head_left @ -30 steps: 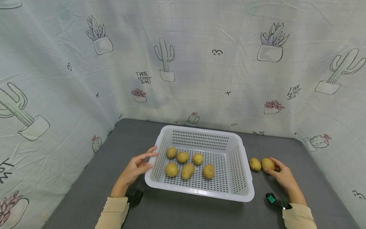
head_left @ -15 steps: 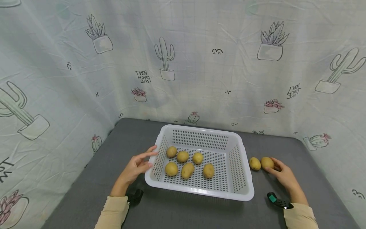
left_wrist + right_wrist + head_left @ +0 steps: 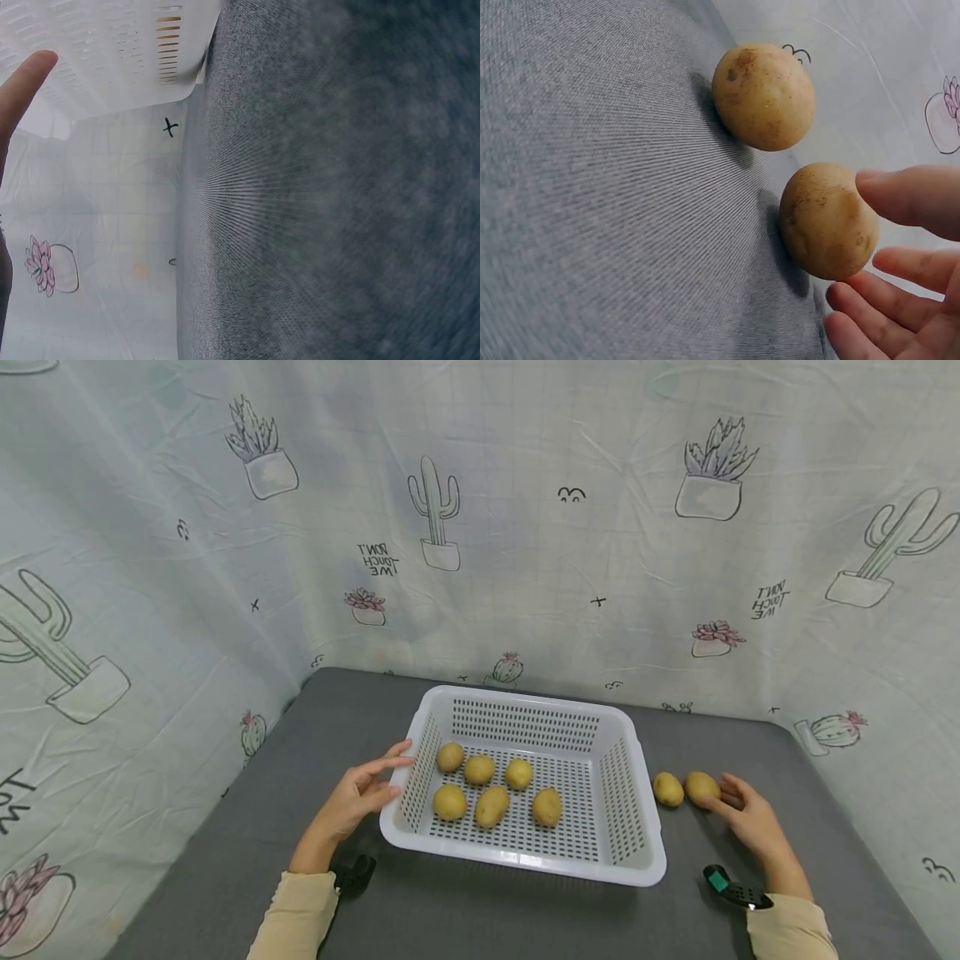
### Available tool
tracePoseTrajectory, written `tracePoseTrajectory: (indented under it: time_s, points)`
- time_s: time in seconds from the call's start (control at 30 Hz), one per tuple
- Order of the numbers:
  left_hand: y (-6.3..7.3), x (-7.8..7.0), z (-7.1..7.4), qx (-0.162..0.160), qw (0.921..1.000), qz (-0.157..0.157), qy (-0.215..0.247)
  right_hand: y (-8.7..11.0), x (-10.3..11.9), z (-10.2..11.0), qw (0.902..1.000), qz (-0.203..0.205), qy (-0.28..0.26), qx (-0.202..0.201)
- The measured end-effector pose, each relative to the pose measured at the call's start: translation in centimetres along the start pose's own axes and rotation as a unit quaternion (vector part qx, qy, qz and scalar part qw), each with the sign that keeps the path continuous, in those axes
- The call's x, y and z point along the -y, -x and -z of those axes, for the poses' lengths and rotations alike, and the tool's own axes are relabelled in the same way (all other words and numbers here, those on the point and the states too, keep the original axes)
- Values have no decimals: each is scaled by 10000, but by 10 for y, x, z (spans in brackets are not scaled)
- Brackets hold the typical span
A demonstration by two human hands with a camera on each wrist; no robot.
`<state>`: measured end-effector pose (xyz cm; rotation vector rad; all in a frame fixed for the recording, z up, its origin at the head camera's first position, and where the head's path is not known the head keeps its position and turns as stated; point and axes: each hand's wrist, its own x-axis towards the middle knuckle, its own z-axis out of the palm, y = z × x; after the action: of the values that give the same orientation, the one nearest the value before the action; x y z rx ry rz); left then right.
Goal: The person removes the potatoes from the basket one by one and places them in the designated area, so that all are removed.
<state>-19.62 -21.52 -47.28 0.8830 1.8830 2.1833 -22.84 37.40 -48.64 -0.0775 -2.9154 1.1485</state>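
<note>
A white plastic basket (image 3: 517, 867) with slotted walls sits mid-table, holding several potatoes (image 3: 491, 807) spread over its left and middle floor. My left hand (image 3: 351, 799) touches the basket's left rim with extended fingers; one fingertip shows against the slotted wall in the left wrist view. To the right of the basket, two potatoes lie side by side on the grey cloth: one potato (image 3: 668, 789) nearer the basket and a rounder potato (image 3: 701, 789). My right hand (image 3: 752, 820) is beside the rounder potato (image 3: 826, 221), thumb and fingers spread, fingertips right at its side.
Grey cloth (image 3: 480, 918) covers the table. A pale curtain (image 3: 525, 527) printed with cacti and potted plants stands behind the table and along both sides. A black wrist device (image 3: 735, 888) is strapped at the right wrist, another black device (image 3: 354, 877) at the left.
My right hand's fingers have loosened from the rounder potato, and the hand has drawn slightly right. That potato has shifted a little left. The left hand and basket stay put.
</note>
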Motion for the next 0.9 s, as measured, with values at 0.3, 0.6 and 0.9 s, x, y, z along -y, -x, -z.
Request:
tracePoseTrajectory:
  time_s: [0.3, 0.6, 0.9]
  points:
    - [0, 1, 2, 19, 10000, -13, -57, 4, 22, 6, 9981, 132, -261, -541]
    - [0, 2, 1, -30, 9999, 49, -132, 10, 66, 10, 9942, 534, -544, -756]
    - [-1, 0, 1, -9, 9999, 12, -105, 10, 99, 4, 9858, 1285, -785, -742]
